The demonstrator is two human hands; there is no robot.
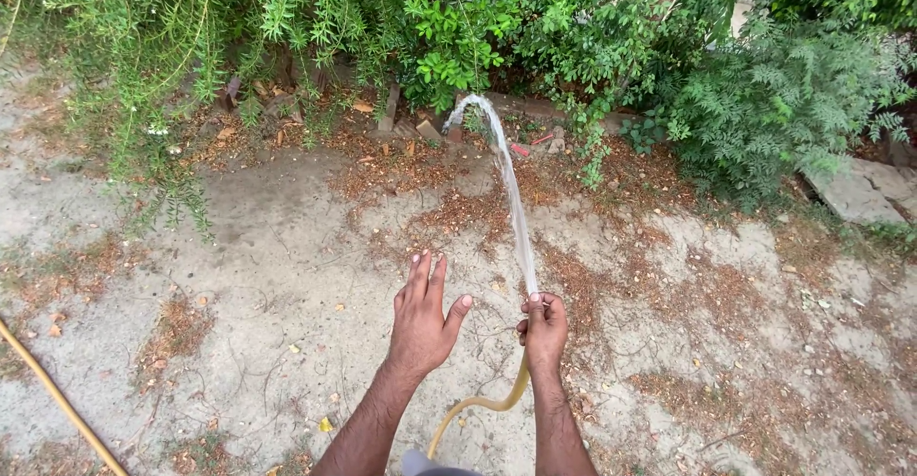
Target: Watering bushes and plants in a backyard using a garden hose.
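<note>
— What's he got hold of?

— A thin yellow rubber hose (497, 401). It curls up from below, between the forearms, and its end sits in the right hand (544, 328), clenched around it, thumb pressed over the mouth by the look of it. The grip is firm and closed on the hose end.

— And the water?

— A narrow white jet of water (511, 199) leaves the fist, climbs away from him, arches over and drops at the foot of the green leafy shrubs (458, 27), just by a few loose reddish bricks and stones (420, 125) along the bed's edge.

— The other hand?

— The left hand (425, 318) is released, fingers stretched flat and spread, hovering just beside the right one, holding nothing and touching nothing that I can see.

— So which stage is this?

— I'd judge it's mid-watering, with the stream trained on one spot of the border. Moving along would call for keeping the thumb steady on the mouth while swinging the wrist toward the feathery bush (783, 104) on the right.

— Anything else about?

— Bare sandy ground (258, 247) strewn with dry brown leaf litter, and another stretch of yellow hose (57, 395) lying across the lower left corner, well apart from him.
</note>
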